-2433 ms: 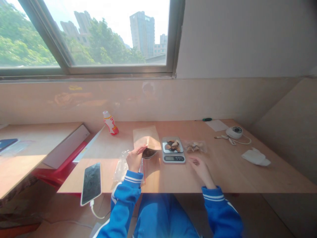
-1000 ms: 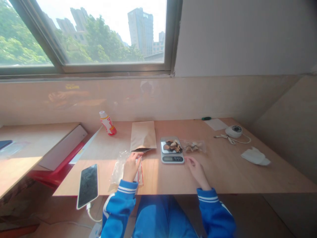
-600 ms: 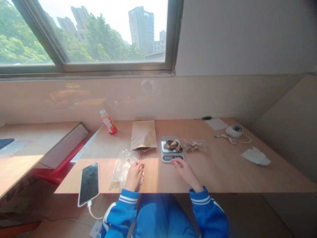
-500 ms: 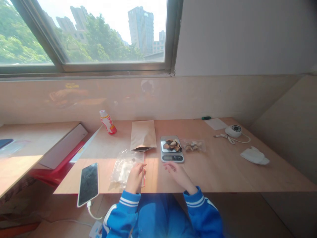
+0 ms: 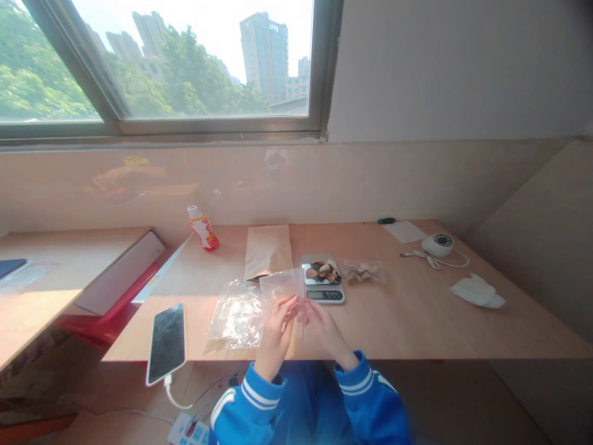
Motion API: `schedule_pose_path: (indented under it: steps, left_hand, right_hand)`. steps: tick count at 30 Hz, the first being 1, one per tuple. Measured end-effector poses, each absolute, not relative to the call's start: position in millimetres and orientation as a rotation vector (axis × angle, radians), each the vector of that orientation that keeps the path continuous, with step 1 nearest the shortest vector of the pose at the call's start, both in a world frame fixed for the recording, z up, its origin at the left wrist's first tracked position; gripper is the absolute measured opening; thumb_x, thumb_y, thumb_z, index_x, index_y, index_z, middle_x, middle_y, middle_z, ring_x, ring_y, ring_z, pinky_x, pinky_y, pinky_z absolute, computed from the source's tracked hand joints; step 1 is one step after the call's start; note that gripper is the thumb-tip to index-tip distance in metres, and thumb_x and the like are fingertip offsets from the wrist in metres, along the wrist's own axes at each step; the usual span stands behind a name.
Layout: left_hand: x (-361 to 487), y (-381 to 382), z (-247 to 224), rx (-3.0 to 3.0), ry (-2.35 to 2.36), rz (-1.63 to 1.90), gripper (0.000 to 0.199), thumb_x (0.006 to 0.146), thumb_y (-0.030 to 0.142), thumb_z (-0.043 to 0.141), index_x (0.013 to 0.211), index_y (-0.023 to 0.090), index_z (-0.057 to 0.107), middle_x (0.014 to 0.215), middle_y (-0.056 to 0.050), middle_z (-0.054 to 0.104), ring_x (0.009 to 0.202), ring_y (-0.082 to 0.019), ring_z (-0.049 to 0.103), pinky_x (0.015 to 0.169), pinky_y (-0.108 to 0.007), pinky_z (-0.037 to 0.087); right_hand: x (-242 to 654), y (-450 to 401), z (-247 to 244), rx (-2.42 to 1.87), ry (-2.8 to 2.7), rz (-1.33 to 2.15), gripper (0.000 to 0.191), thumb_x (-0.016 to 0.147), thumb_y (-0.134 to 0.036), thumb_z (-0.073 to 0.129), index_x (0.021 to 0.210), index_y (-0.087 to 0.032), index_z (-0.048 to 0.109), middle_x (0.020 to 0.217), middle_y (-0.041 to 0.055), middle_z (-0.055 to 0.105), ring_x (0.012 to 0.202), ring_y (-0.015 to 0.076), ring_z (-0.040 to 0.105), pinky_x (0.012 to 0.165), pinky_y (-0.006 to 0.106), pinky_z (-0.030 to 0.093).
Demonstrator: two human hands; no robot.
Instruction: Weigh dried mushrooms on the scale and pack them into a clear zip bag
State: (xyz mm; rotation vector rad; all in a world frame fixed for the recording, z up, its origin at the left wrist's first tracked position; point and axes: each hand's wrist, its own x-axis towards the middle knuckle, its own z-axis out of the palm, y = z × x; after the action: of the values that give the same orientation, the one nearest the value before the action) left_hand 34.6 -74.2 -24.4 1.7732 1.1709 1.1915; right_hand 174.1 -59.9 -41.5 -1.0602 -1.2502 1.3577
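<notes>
Just above the near edge of the table (image 5: 430, 327), the left hand (image 5: 277, 334) and the right hand (image 5: 328, 330) sit close together, their fingers (image 5: 291, 304) narrowly pinched on a clear plastic bag (image 5: 278, 285) that stands up in front of them. A thin red strip (image 5: 302, 322) hangs between the hands; what it belongs to is too small to tell. Just beside the left hand lies a crumpled clear plastic bag (image 5: 237, 315), and beyond the hands, partly behind the held bag, a kraft paper envelope (image 5: 269, 247) lies flat. Beyond the right hand sits a digital kitchen scale (image 5: 324, 295) with dark and pale dried slices on its metal top, and farther right lies a small clear bag of pale pieces (image 5: 362, 272). Well left of the hands, a smartphone (image 5: 165, 344) lies at the table's near edge with a white cable (image 5: 175, 400) dropping from it, and a red-and-white plastic bottle (image 5: 202, 228) stands beyond it. Far to the right of the hands are a round white device with a cord (image 5: 438, 245) and a crumpled white cloth (image 5: 477, 292).
</notes>
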Motion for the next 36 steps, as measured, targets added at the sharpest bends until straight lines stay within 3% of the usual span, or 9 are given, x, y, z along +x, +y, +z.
schedule_pose_path:
  steps: [6,14,17,20,24,29,36]
  left_hand:
    - [29.4,-71.3,-23.6,2.032,1.298,1.181,0.031,0.088,0.026,0.051,0.118,0.027,0.058,0.116,-0.007,0.059,0.111,-0.022,0.055,0.096,-0.041,0.046]
    - [33.8,-68.3,-27.2,1.751,1.461,1.421,0.020,0.087,0.031,0.052,0.100,0.023,0.066,0.097,-0.005,0.067,0.089,-0.018,0.061,0.081,-0.032,0.050]
    - [30.8,-62.3,-22.8,1.589,1.605,1.525,0.026,0.086,0.034,0.054,0.107,0.024,0.065,0.099,-0.004,0.066,0.082,-0.016,0.060,0.078,-0.030,0.049]
    - [27.7,-55.4,-18.5,1.615,1.575,1.507,0.030,0.087,0.036,0.053,0.113,0.025,0.063,0.099,-0.004,0.063,0.082,-0.015,0.058,0.080,-0.029,0.048]
    - [29.8,-48.5,-17.4,1.657,1.536,1.538,0.028,0.086,0.036,0.054,0.110,0.025,0.064,0.100,-0.004,0.060,0.092,-0.017,0.058,0.085,-0.030,0.047]
    - [39.5,-46.5,-19.0,1.646,1.545,1.611,0.026,0.087,0.035,0.052,0.109,0.025,0.063,0.117,-0.006,0.058,0.115,-0.020,0.052,0.101,-0.037,0.039]
    - [52.8,-48.7,-33.3,1.514,1.520,1.517,0.037,0.093,0.039,0.039,0.123,0.021,0.049,0.140,-0.011,0.045,0.131,-0.022,0.040,0.110,-0.042,0.031]
  right_hand:
    - [182.3,-59.3,-39.4,-1.085,-1.287,1.302,0.037,0.084,-0.048,0.055,0.100,-0.017,0.068,0.098,0.0080,0.070,0.093,0.0231,0.064,0.082,0.034,0.049]
    - [192.3,-53.2,-47.8,-1.184,-1.237,1.249,0.042,0.077,-0.057,0.060,0.082,-0.016,0.070,0.076,0.0074,0.071,0.072,0.0210,0.065,0.066,0.032,0.050]
    - [211.1,-47.7,-52.1,-1.302,-1.177,1.120,0.048,0.074,-0.062,0.059,0.083,-0.015,0.069,0.073,0.0079,0.070,0.065,0.0204,0.064,0.061,0.032,0.050]
    - [232.5,-38.3,-56.6,-1.289,-1.300,1.072,0.047,0.079,-0.060,0.056,0.093,-0.017,0.068,0.084,0.0097,0.071,0.075,0.0221,0.065,0.070,0.035,0.050]
    - [253.7,-12.6,-66.4,-1.369,-1.403,0.690,0.047,0.087,-0.055,0.043,0.108,-0.017,0.061,0.109,0.0143,0.064,0.100,0.0259,0.059,0.086,0.042,0.046]
    - [258.8,25.7,-88.9,-1.705,-1.448,0.035,0.048,0.082,-0.050,0.050,0.108,-0.011,0.058,0.105,0.0191,0.061,0.104,0.0317,0.052,0.093,0.050,0.038]
    - [251.5,33.7,-102.8,-1.821,-1.529,-0.002,0.025,0.081,-0.024,0.049,0.100,-0.013,0.061,0.093,0.0146,0.064,0.092,0.0283,0.054,0.086,0.044,0.040]
